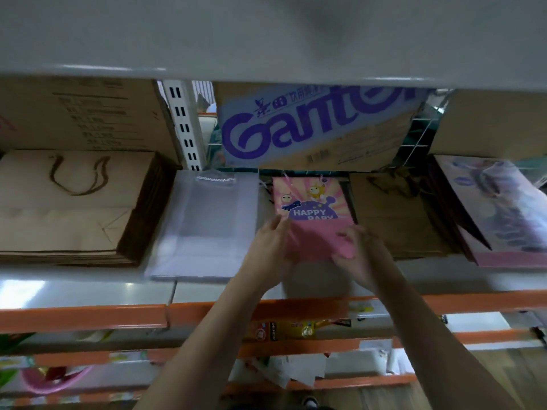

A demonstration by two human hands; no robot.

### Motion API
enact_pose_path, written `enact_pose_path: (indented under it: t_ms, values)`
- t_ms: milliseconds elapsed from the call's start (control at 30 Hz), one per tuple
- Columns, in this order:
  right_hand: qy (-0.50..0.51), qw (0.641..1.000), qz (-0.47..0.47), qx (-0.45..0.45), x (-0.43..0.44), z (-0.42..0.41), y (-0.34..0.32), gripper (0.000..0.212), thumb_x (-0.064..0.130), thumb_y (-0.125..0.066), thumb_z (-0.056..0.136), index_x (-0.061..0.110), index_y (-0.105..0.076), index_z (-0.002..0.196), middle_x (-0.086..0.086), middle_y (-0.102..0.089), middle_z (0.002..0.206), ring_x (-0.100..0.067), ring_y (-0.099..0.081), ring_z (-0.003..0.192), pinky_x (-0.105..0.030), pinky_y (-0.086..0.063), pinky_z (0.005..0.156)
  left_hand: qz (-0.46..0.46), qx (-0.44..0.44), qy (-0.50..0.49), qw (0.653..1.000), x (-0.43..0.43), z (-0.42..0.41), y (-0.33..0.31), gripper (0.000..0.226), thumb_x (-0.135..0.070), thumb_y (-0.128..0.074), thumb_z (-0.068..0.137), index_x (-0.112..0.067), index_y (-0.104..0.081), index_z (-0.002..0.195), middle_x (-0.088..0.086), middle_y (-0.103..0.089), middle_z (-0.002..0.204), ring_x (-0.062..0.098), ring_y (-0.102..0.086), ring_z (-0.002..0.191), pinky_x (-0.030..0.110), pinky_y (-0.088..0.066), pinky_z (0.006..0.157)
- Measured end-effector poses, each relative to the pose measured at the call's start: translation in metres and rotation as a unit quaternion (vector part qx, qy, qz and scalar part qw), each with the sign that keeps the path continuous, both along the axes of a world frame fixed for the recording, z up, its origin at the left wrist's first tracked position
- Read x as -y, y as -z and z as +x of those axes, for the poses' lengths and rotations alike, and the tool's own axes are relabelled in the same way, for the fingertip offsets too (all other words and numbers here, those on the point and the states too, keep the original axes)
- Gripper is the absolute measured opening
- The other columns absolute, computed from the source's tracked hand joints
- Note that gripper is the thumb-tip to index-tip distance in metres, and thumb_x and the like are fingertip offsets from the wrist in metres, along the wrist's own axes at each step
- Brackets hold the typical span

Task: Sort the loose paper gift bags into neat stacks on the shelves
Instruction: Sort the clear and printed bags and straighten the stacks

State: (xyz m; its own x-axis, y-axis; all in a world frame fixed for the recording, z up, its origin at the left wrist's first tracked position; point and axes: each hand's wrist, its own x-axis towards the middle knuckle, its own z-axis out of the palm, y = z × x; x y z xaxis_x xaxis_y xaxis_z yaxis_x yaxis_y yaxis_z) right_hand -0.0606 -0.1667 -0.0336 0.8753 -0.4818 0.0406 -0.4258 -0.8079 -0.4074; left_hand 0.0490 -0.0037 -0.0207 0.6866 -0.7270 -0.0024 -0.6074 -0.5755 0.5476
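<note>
On the middle grey metal shelf (74,275), at centre frame, the pink cartoon-print paper gift bag (313,220) lies flat, handles toward 12 o'clock, on a low pile in its own slot. Left hand (269,250) at the bag's 9 o'clock edge: fingers straight, lying against the side, holding nothing. Right hand (355,255) at the 5 o'clock corner: fingers curled over it and apparently pinching, though blur hides the thumb.

Handling, as a judgement: light, thin, folded flat; stiff enough to slide as a sheet, but corners crease and glossy print likely slips on the bags beneath. Best held at the side edges or near corners; leave the cord handles alone.

Room:
- 9 o'clock: white flat paper bag stack (207,226), just beside.
- Farther at 9: tall brown kraft bag stack (68,208).
- 3 o'clock: second brown kraft stack (393,220), close, then the photo-print glossy bag pile (503,208).
- 12 o'clock: cardboard box with purple lettering (310,125) blocks pushing deeper.
- Overhead: upper shelf underside (266,34) sits low, so little lift.
- 6 o'clock: open shelf lip, the free way out.
</note>
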Motion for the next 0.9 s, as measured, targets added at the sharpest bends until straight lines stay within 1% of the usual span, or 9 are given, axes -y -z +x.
enact_pose_path:
  t_ms: [100, 300, 467, 533, 633, 700, 800, 833, 900]
  values:
    - [-0.039, 0.999, -0.004, 0.007, 0.015, -0.006, 0.010, 0.059, 0.025, -0.083, 0.072, 0.003, -0.059, 0.122, -0.013, -0.061, 0.120, -0.027, -0.059, 0.108, -0.036, -0.048, 0.092, 0.038, -0.004, -0.013, 0.999, 0.015, -0.008, 0.014, 0.074, -0.032, -0.073, 0.080, -0.016, -0.036, 0.142, 0.004, -0.033, 0.148, 0.029, -0.040, 0.130, 0.043, -0.038, 0.107]
    - [-0.070, 0.997, 0.009, 0.040, 0.019, -0.007, 0.016, 0.045, 0.020, -0.079, 0.075, 0.003, -0.064, 0.114, -0.013, -0.062, 0.114, -0.027, -0.060, 0.104, -0.042, -0.049, 0.091, 0.051, 0.022, -0.067, 0.996, 0.020, -0.006, 0.022, 0.066, -0.025, -0.069, 0.082, -0.007, -0.041, 0.139, 0.007, -0.034, 0.149, 0.028, -0.034, 0.134, 0.039, -0.031, 0.111]
    - [-0.081, 0.996, 0.011, 0.047, 0.016, 0.005, 0.013, 0.041, 0.019, -0.069, 0.085, 0.006, -0.062, 0.122, -0.010, -0.059, 0.118, -0.021, -0.058, 0.106, -0.032, -0.051, 0.089, 0.033, 0.045, -0.074, 0.996, 0.023, 0.005, 0.030, 0.044, -0.009, -0.066, 0.078, -0.001, -0.056, 0.120, 0.013, -0.047, 0.136, 0.033, -0.036, 0.128, 0.042, -0.033, 0.108]
    - [-0.090, 0.995, 0.014, 0.040, 0.017, 0.005, 0.008, 0.039, 0.019, -0.070, 0.085, 0.005, -0.063, 0.120, -0.010, -0.062, 0.114, -0.019, -0.061, 0.100, -0.023, -0.050, 0.081, 0.023, 0.053, -0.066, 0.996, 0.025, 0.005, 0.029, 0.042, -0.006, -0.063, 0.080, -0.001, -0.055, 0.121, 0.013, -0.046, 0.137, 0.032, -0.037, 0.127, 0.040, -0.034, 0.106]
    - [-0.072, 0.996, 0.009, 0.044, 0.028, -0.005, -0.001, 0.033, 0.014, -0.072, 0.084, 0.003, -0.064, 0.114, -0.011, -0.067, 0.104, -0.014, -0.064, 0.085, -0.008, -0.037, 0.065, 0.020, 0.062, -0.051, 0.997, 0.030, 0.001, 0.024, 0.049, -0.007, -0.059, 0.086, -0.004, -0.047, 0.133, 0.011, -0.041, 0.143, 0.029, -0.033, 0.134, 0.038, -0.029, 0.110]
    - [-0.019, 0.998, 0.001, 0.060, 0.041, -0.014, -0.007, 0.026, 0.016, -0.065, 0.087, 0.007, -0.066, 0.112, -0.009, -0.067, 0.105, -0.020, -0.065, 0.086, -0.016, -0.039, 0.065, 0.012, 0.049, -0.049, 0.998, 0.036, -0.004, 0.021, 0.057, -0.009, -0.060, 0.086, -0.008, -0.041, 0.140, 0.011, -0.035, 0.149, 0.030, -0.031, 0.137, 0.041, -0.030, 0.112]
    - [0.024, 0.998, -0.039, 0.039, 0.069, -0.030, -0.006, 0.024, 0.021, -0.052, 0.082, 0.004, -0.069, 0.087, -0.014, -0.067, 0.091, -0.037, -0.063, 0.086, -0.033, -0.047, 0.071, -0.014, 0.019, -0.045, 0.999, 0.056, -0.017, 0.015, 0.062, -0.009, -0.061, 0.086, -0.009, -0.038, 0.143, 0.010, -0.031, 0.152, 0.029, -0.033, 0.137, 0.040, -0.034, 0.111]
    - [0.043, 0.998, -0.038, 0.036, 0.081, -0.037, -0.005, 0.028, 0.023, -0.051, 0.079, 0.002, -0.067, 0.086, -0.016, -0.067, 0.091, -0.038, -0.062, 0.088, -0.040, -0.049, 0.074, -0.022, 0.012, -0.039, 0.999, 0.065, -0.022, 0.013, 0.063, -0.011, -0.062, 0.086, -0.009, -0.038, 0.144, 0.010, -0.031, 0.153, 0.029, -0.035, 0.136, 0.039, -0.034, 0.110]
    - [0.083, 0.996, -0.028, 0.032, 0.104, -0.051, -0.002, 0.039, 0.031, -0.046, 0.082, 0.002, -0.066, 0.099, -0.019, -0.065, 0.104, -0.039, -0.060, 0.097, -0.046, -0.050, 0.083, -0.039, 0.007, -0.028, 0.999, 0.083, -0.035, 0.010, 0.063, -0.015, -0.064, 0.086, -0.010, -0.038, 0.144, 0.009, -0.030, 0.153, 0.028, -0.037, 0.135, 0.037, -0.036, 0.106]
